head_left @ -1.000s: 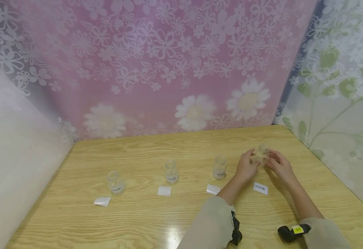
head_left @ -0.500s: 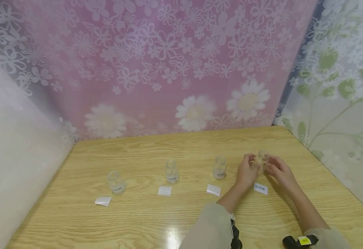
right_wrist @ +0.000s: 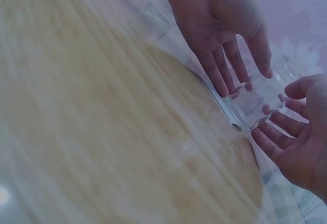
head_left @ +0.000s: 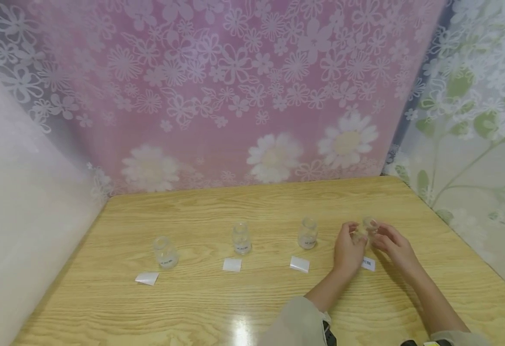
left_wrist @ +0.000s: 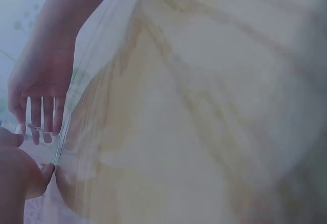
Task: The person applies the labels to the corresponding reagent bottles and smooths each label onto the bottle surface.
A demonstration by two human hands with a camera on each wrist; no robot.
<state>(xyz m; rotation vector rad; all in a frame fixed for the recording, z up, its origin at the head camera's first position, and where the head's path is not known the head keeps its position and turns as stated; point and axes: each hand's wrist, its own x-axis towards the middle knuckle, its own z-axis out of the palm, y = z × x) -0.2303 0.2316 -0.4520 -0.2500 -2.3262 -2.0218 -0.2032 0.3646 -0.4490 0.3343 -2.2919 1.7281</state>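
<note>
Both hands hold a small clear glass bottle (head_left: 369, 225) between them at the right side of the table. My left hand (head_left: 348, 250) grips it from the left, with its fingers and thumb around the glass. On the other side my right hand (head_left: 397, 247) has its fingertips on the bottle. In the right wrist view the bottle (right_wrist: 258, 101) looks see-through, with fingers visible behind it. It is at or just above the tabletop; I cannot tell which. A white card with dark writing (head_left: 369, 264) lies just below the hands, partly hidden by the left hand.
Several similar glass bottles stand in a row to the left: one nearby (head_left: 307, 234), one mid-table (head_left: 241, 239), one farther left (head_left: 165, 253). Each bears dark writing. White cards lie in front of them (head_left: 300, 264) (head_left: 232, 265) (head_left: 147, 278). Floral curtains surround the wooden table (head_left: 191, 307).
Both hands have come down a little toward the near side with the bottle. The left hand now covers part of the written card. The other bottles and cards stay put.
</note>
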